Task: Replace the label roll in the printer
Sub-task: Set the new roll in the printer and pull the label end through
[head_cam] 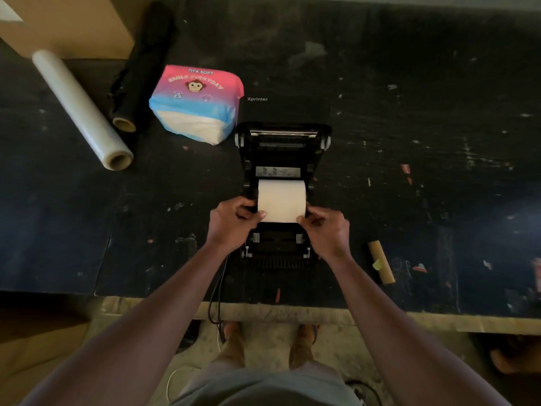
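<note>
A black label printer (pixel 281 145) stands in the middle of the dark table with its lid swung up and back. A full white label roll (pixel 281 199) lies across the printer's open bay. My left hand (pixel 234 222) grips the roll's left end, thumb on the front edge. My right hand (pixel 326 227) grips the right end the same way. An empty brown cardboard core (pixel 381 262) lies on the table to the right of the printer.
A pink and blue tissue pack (pixel 197 104) sits just left of the printer's lid. Further left lie a clear film roll (pixel 82 109), a black film roll (pixel 140 65) and a cardboard box (pixel 73 24). A black cable (pixel 218 291) hangs over the table's near edge.
</note>
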### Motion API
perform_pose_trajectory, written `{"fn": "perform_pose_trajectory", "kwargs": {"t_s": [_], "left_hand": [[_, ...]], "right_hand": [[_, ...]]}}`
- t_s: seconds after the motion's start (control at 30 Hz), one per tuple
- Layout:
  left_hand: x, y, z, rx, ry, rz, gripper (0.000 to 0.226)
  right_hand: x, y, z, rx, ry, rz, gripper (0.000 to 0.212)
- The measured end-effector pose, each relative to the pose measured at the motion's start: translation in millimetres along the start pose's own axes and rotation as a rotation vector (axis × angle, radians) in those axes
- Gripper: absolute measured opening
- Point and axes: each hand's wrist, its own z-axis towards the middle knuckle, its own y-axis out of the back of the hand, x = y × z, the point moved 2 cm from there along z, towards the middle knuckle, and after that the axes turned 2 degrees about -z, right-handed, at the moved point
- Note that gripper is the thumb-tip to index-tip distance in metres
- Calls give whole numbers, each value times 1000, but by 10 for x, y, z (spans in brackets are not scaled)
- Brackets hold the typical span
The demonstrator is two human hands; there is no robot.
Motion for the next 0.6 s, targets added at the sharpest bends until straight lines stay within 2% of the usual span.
{"fn": "perform_pose_trajectory", "kwargs": {"t_s": [0.2, 0.33, 0.47, 0.6], "left_hand": [[4, -48, -70, -25, 18, -13, 39], [34, -67, -68, -39, 70, -97, 32], [118, -51, -51, 6, 208, -233, 28], [174, -43, -51, 117, 266, -281, 29]], "right_hand": [[14, -3, -3, -30, -57, 57, 35], [10, -33, -5, -19, -192, 211, 30], [-46, 23, 27, 70, -352, 385, 18], [-124, 116, 28, 210, -383, 413, 14]]}}
